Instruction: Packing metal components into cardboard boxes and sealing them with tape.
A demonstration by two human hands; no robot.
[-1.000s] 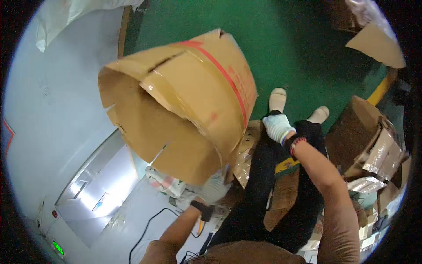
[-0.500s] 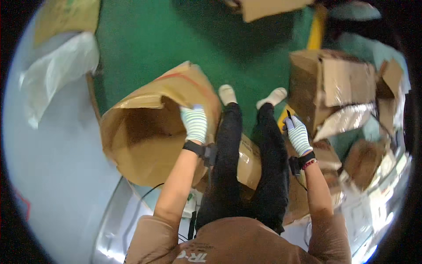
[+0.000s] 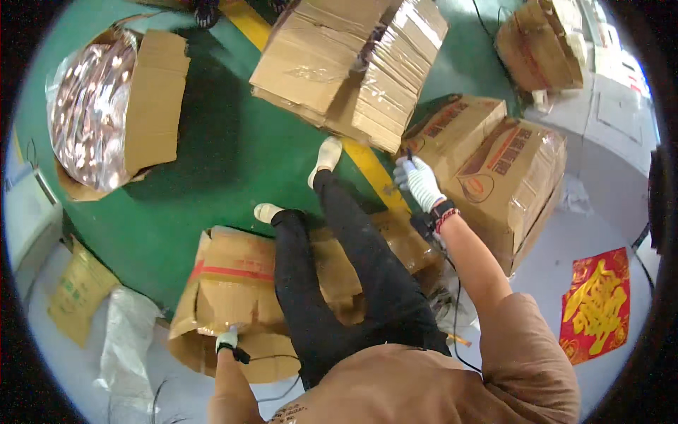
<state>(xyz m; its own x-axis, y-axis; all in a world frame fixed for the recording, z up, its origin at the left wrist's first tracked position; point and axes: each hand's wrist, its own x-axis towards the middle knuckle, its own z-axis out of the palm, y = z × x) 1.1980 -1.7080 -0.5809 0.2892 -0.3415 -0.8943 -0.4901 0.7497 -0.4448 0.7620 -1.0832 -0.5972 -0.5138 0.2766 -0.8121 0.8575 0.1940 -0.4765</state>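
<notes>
My left hand point(image 3: 227, 338), in a striped glove, grips the edge of an open brown cardboard box point(image 3: 236, 304) with a red stripe, standing beside my left leg. Most of its fingers are hidden against the cardboard. Out to the right, my right hand point(image 3: 421, 181), gloved the same way, is closed round a slim dark tool that looks like a box cutter point(image 3: 409, 154). It is raised close to two printed cartons point(image 3: 505, 169) standing side by side. Between and behind my legs lies another taped carton point(image 3: 335, 265).
A large worn carton point(image 3: 304, 71) with loose flaps stands ahead. At far left, an open box point(image 3: 161, 99) holds shiny plastic-wrapped contents. A yellow line point(image 3: 371, 169) crosses the green floor. White plastic point(image 3: 131, 339) lies at left, and a red-and-gold poster point(image 3: 597, 304) shows at right.
My body and view have turned to the right. The open box now sits lower, close beside my left leg, with my left hand still at its edge. My right hand has swung toward the printed cartons.
</notes>
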